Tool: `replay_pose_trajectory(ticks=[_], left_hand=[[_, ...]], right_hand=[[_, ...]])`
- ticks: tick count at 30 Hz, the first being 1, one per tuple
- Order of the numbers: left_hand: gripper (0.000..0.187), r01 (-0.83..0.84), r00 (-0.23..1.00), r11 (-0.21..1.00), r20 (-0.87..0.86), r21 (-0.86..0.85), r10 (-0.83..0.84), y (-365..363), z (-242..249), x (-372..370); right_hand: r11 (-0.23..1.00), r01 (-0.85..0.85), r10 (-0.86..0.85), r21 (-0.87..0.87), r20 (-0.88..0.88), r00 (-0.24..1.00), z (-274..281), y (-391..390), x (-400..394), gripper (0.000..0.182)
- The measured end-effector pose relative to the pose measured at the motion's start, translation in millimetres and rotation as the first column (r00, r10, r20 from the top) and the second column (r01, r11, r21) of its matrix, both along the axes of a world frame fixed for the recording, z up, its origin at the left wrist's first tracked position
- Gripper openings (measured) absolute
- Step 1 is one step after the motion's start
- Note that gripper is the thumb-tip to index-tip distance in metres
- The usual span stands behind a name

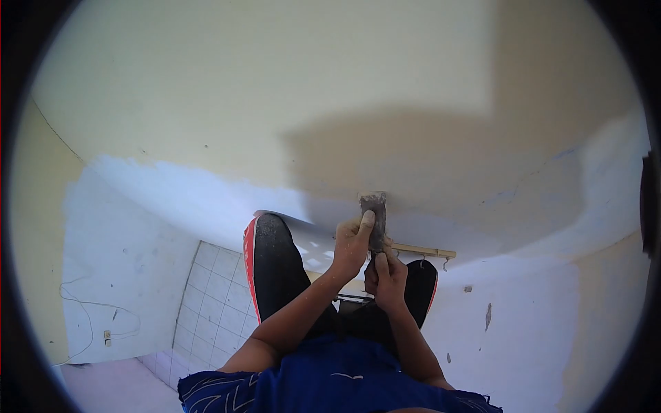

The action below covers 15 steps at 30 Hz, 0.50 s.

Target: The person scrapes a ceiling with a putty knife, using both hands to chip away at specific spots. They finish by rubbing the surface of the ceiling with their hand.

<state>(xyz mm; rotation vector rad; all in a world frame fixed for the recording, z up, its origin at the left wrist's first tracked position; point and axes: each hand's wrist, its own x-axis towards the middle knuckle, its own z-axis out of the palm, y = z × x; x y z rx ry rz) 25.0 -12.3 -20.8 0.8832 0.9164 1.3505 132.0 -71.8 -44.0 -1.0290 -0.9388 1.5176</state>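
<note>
Here, a putty knife (373,213) is gripped by both hands against the wall (275,89). The fingers of the left hand (352,242) are wrapped tightly round the handle, with the forefinger (367,221) laid straight up along the tool towards the blade. Just below and to the right of those fingers, the right hand (387,274) is closed on the lower end of the handle, its thumb pressed upward against it. The two hands are touching or very nearly so. The blade's upper edge is met by the wall just above the fingertips, at the line where a shadowed patch meets the paler band of filler (206,193).

Above the fingers the wall is bare and cream-coloured, with wide unobstructed room to both sides and upward. Below the hands, space is taken up by two raised knees in black shorts with red trim (272,265), and nearer still by a blue shirt (344,378). A thin wooden strip with a hook (427,251) is seen just right of the right hand. Far to the lower left of the fingers a white tiled panel (213,303) is set in the lower wall, and beyond it a loose cable (89,310) is hung near a small socket (107,337). To the lower right, chipped spots (487,316) are scattered over whitish plaster.
</note>
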Motion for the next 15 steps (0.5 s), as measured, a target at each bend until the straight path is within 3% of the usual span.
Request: replay_pose_trajectory(ticks=[3, 8, 11, 15], left_hand=[[0.048, -0.002, 0.999, 0.998, 0.036, -0.065, 0.004, 1, 14, 0], [0.049, 0.012, 0.997, 0.996, 0.071, -0.084, -0.006, 0, 15, -2], [0.05, 0.028, 0.998, 0.997, 0.061, -0.068, -0.023, 1, 10, 0], [0.048, 0.02, 0.994, 0.998, 0.104, -0.065, -0.013, 1, 22, -3]], right_hand=[[0.998, 0.057, -0.057, 0.018, -0.008, 0.998, 19, 0, -7, 0.021], [0.998, -0.02, 0.013, 0.053, 0.129, 0.992, 20, 0, 1, 0.027], [1.0, 0.012, -0.012, 0.012, -0.005, 1.0, 22, -4, 0, 0.023], [0.999, 0.033, -0.033, 0.014, 0.004, 0.999, 28, -2, -6, 0.025]])
